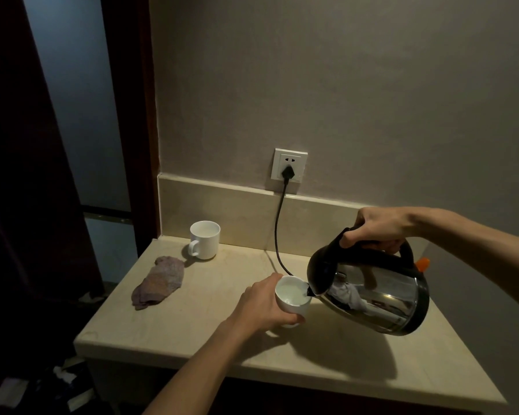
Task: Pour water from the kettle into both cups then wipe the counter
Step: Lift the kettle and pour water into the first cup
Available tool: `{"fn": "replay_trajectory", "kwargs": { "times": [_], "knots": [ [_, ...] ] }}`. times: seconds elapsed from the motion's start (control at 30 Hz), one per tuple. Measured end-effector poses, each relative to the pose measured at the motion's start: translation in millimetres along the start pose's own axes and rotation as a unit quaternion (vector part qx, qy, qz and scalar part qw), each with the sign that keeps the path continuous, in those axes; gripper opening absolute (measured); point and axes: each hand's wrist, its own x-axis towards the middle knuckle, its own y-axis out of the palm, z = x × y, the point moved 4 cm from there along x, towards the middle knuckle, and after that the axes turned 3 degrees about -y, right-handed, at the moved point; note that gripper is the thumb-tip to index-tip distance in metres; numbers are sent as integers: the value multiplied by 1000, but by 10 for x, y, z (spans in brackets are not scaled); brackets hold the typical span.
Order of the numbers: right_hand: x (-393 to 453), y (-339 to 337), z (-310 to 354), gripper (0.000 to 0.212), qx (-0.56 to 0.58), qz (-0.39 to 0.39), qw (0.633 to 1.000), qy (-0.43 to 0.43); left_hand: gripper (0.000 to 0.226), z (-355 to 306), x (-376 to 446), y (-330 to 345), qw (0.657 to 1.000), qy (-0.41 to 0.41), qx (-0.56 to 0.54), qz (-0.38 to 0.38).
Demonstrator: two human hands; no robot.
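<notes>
A steel kettle (381, 295) with a black lid and handle hangs tilted to the left above the counter (192, 333). My right hand (375, 229) is closed around its handle. The spout rests over the rim of a white cup (292, 296) near the counter's middle. My left hand (264, 304) wraps the left side of that cup. A second white cup (204, 239) stands upright at the back left, its handle facing front left. A crumpled purple-grey cloth (159, 283) lies on the counter's left part.
A black cord (277, 232) runs from a plug in the wall socket (289, 168) down onto the counter behind the cup. A low backsplash lines the back wall. The counter drops off at the left and front edges.
</notes>
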Motion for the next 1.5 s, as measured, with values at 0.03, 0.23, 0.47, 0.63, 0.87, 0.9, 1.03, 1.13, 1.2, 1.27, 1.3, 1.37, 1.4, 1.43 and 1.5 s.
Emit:
{"fn": "replay_trajectory", "kwargs": {
  "times": [0.03, 0.23, 0.47, 0.63, 0.87, 0.9, 1.03, 1.13, 1.2, 1.27, 1.3, 1.37, 1.4, 1.43, 1.5],
  "knots": [
    [5, -1, -2, 37, 0, 0, 1000, 1, 92, -2, -1, 0, 1000, 0, 0, 1],
    [21, -17, 5, 37, -2, -8, 1000, 4, 93, 6, -3, 2, 1000, -4, -1, 4],
    [15, -25, 24, 38, -12, -4, 1000, -2, 92, -5, -12, -9, 1000, -4, -1, 5],
    [27, -20, 18, 40, -12, 2, 1000, -9, 92, -4, -7, -8, 1000, -3, -4, 7],
    [6, -14, 12, 41, -10, -13, 1000, -6, 91, -10, -15, -14, 1000, 1, -4, 1],
    [-2, -11, 5, 40, -8, -16, 1000, -4, 91, -12, -18, -12, 1000, 1, -4, 1],
    [-50, 16, -51, 37, 17, -23, 1000, -3, 92, -6, -20, -8, 1000, 0, -4, 1],
    [-86, 51, -146, 37, 47, -30, 998, -11, 93, 5, -14, -8, 1000, 3, 0, 0],
    [-109, 81, -230, 38, 69, -29, 997, -22, 93, 3, -10, -12, 1000, 3, 3, -2],
    [-128, 118, -319, 38, 88, -25, 995, -36, 92, -8, -10, -19, 1000, 4, 7, -3],
    [-136, 140, -367, 38, 98, -24, 994, -43, 92, -11, -13, -23, 1000, 6, 9, -3],
    [-142, 179, -466, 41, 118, -31, 991, -60, 92, -18, -19, -31, 1000, 7, 7, -1],
    [-140, 198, -516, 42, 126, -36, 989, -68, 92, -21, -26, -37, 1000, 6, 6, 0],
    [-140, 217, -567, 43, 135, -41, 987, -74, 92, -28, -31, -46, 1000, 6, 6, -1],
    [-144, 260, -666, 46, 153, -52, 983, -82, 91, -50, -40, -66, 1000, 5, 9, -4]
  ]
}}
